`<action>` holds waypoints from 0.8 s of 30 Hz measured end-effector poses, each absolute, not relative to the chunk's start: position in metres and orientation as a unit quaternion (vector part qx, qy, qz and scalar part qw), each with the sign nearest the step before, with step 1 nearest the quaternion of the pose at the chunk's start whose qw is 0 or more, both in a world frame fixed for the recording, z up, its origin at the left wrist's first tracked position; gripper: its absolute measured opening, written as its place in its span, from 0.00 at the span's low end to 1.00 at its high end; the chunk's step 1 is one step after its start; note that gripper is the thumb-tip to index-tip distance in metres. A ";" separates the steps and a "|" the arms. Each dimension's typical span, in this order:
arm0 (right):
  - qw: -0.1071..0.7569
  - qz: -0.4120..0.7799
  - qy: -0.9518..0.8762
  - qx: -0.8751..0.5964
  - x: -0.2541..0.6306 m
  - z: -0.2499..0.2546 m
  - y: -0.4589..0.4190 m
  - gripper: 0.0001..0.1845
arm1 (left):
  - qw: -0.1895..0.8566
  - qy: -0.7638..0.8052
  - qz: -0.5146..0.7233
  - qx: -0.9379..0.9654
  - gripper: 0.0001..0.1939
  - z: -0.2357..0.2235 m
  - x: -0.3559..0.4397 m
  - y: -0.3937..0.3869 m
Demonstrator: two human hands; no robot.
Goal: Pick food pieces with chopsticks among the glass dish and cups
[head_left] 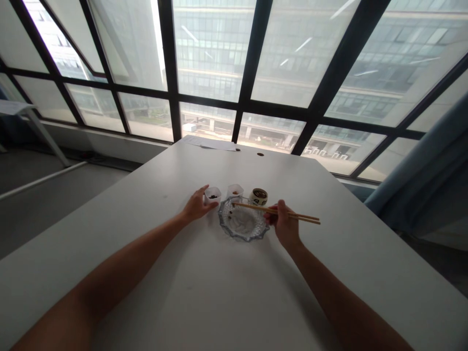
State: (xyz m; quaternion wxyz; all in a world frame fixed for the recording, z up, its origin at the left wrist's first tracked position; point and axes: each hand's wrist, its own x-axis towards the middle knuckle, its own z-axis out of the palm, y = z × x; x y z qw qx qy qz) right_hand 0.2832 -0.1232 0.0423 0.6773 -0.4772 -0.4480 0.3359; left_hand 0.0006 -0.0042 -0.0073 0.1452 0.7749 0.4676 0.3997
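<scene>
My left hand (196,205) is curved around the left side of a small white cup (212,199) with dark bits in it, thumb in front and fingers behind. My right hand (287,225) grips a pair of wooden chopsticks (252,206). Their tips are over the far left part of a scalloped clear glass bowl (244,235), at a small brown piece (234,204); whether they pinch it I cannot tell. A few small brown bits lie at the bowl's left side. Behind the bowl stand a second white cup (235,189) with brownish bits and a patterned round pot (260,199) with dark contents.
The white table (204,292) reaches towards the large windows. Papers (210,143) and a dark round table hole (260,154) are at its far end. A blue curtain (420,185) hangs on the right, and another table (16,107) stands at the far left.
</scene>
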 end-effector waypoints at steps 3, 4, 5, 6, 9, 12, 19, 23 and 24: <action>0.716 0.361 -0.375 -0.465 0.298 0.043 -0.112 0.31 | 0.152 0.464 0.411 0.770 0.38 -0.006 0.001 -0.005; 0.721 0.364 -0.367 -0.462 0.302 0.044 -0.110 0.31 | 0.152 0.463 0.413 0.769 0.38 -0.005 0.001 -0.005; 0.725 0.361 -0.363 -0.460 0.305 0.044 -0.109 0.31 | 0.153 0.463 0.415 0.769 0.38 -0.004 0.001 -0.006; 0.731 0.349 -0.364 -0.460 0.307 0.046 -0.109 0.31 | 0.154 0.463 0.415 0.768 0.38 -0.004 0.001 -0.006; 0.750 0.247 -0.392 -0.473 0.310 0.051 -0.114 0.30 | 0.157 0.464 0.412 0.768 0.38 -0.003 0.001 -0.007; 0.732 0.096 -0.454 -0.499 0.315 0.055 -0.121 0.28 | 0.156 0.463 0.411 0.770 0.37 -0.003 0.000 -0.007; 0.638 0.081 -0.530 -0.553 0.328 0.056 -0.123 0.25 | 0.154 0.463 0.410 0.770 0.38 -0.004 0.000 -0.007; 0.655 0.094 -0.525 -0.536 0.320 0.063 -0.126 0.28 | 0.151 0.460 0.413 0.771 0.38 -0.005 0.000 -0.006; 0.641 0.115 -0.546 -0.526 0.316 0.063 -0.128 0.28 | 0.151 0.459 0.415 0.771 0.38 -0.006 0.000 -0.006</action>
